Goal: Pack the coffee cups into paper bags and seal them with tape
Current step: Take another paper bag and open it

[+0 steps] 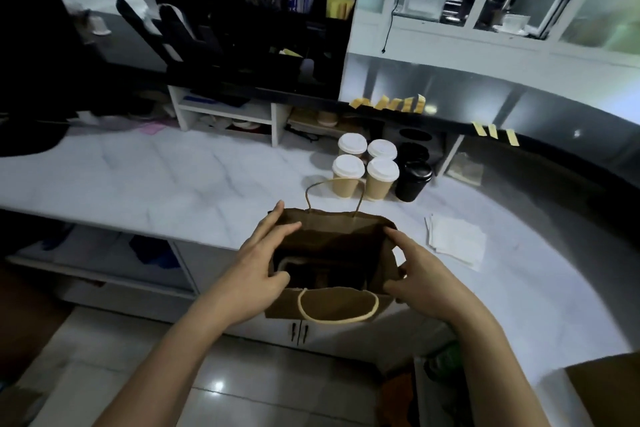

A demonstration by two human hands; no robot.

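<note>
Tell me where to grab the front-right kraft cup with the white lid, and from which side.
Grip the front-right kraft cup around its tapered paper wall just under the white lid, coming from the near side, probably with the right hand. It stands upright with another kraft cup close on its left and a black cup on its right; only its front is open.

The inside of the paper bag (330, 253) is dark, so you cannot tell what sits in it. The bag hides some fingers of both hands. At the far edge of the tabletop (173, 177), the stuff on the shelves (225, 114) is too blurry to name. A brown box (606, 388) is cut off at the picture's bottom right corner.
</note>
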